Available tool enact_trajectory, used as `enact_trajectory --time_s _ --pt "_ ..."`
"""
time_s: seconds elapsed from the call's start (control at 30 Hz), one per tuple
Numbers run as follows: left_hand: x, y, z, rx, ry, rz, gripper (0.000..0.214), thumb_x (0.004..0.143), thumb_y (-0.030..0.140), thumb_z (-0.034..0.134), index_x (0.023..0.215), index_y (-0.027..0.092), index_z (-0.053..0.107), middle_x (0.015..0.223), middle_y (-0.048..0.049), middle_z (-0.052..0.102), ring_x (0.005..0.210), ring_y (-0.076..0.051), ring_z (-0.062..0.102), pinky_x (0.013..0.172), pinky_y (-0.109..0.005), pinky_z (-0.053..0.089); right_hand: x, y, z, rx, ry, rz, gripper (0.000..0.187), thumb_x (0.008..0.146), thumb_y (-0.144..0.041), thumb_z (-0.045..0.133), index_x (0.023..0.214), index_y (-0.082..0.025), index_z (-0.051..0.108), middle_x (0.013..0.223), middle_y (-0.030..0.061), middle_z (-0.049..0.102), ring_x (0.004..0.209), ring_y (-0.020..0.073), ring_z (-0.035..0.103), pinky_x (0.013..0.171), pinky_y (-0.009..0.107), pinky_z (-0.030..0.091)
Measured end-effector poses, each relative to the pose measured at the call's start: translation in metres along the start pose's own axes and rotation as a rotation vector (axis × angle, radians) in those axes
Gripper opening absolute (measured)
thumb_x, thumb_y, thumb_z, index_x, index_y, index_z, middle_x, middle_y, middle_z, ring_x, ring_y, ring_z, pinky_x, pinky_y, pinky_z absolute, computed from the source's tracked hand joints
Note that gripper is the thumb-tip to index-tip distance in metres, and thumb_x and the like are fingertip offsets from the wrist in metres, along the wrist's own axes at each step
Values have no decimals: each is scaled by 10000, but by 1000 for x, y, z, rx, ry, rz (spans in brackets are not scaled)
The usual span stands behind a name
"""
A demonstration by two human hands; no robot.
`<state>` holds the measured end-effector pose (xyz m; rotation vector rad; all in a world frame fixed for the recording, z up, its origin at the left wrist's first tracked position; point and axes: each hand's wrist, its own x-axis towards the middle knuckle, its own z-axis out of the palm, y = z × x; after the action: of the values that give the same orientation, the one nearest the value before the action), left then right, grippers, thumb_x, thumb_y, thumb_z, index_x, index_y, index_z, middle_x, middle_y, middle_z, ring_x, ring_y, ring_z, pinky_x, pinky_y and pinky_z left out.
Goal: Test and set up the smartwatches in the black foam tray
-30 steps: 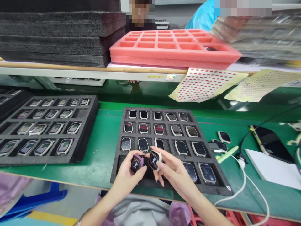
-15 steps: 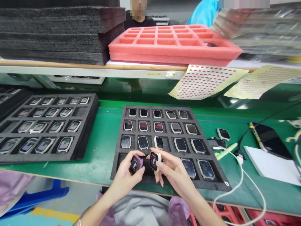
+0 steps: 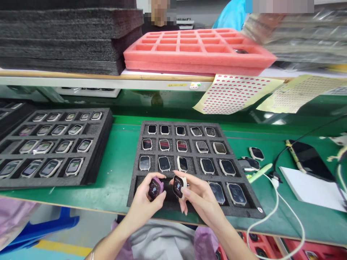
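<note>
Between the thumb and fingers of my left hand (image 3: 146, 198) is a purple smartwatch case (image 3: 155, 188) with its screen lit. My right hand (image 3: 202, 196) pinches a cream-white smartwatch case (image 3: 179, 186), its screen also lit, tilted toward the left. Neither watch has a strap. The two are held a short way apart above the front row of a dark foam tray (image 3: 137, 180). Rows of pale-framed watch cases, such as this dark-screened watch (image 3: 207, 166), lie in the tray's compartments. My hands hide part of the front row.
On the left stands another foam tray (image 3: 93, 159) of watches. To the right lie loose watches (image 3: 256, 153), a white cable (image 3: 276, 202), a phone (image 3: 310, 160) and a white sheet (image 3: 311, 189). A pink foam tray (image 3: 195, 66) sits on the shelf; a person (image 3: 159, 27) is behind it.
Both hands keep their holds on the two watches, almost unmoved. The view has shifted very slightly, with the surroundings a little further left.
</note>
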<state>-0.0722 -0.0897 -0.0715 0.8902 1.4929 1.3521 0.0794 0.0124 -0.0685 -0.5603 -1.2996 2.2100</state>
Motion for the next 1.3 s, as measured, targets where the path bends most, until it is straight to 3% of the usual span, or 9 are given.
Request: enact_trajectory --time_s 0.47,1.1,1.3 --pt "0 0 -1 29 43 55 309 774 159 575 1077 195 524 875 -3 526 719 -128 487 673 -219 417 0 0 1 -13 33 13 371 808 -274 729 1158 -191 640 960 112 671 449 134 595 389 234 498" --pt "-1 -3 1 -25 36 -21 290 806 218 588 1077 193 487 767 31 482 487 -55 404 452 -177 351 -1 0 -1 -28 27 37 435 805 -325 732 1197 -175 620 937 112 671 443 135 577 388 254 488" --pt "1 -4 0 -248 -54 2 549 789 215 636 1272 239 377 864 3 519 653 -107 502 583 -213 460 1 -4 -1 24 -19 58 461 868 -343 645 1289 -206 514 1087 153 629 551 163 613 431 246 486"
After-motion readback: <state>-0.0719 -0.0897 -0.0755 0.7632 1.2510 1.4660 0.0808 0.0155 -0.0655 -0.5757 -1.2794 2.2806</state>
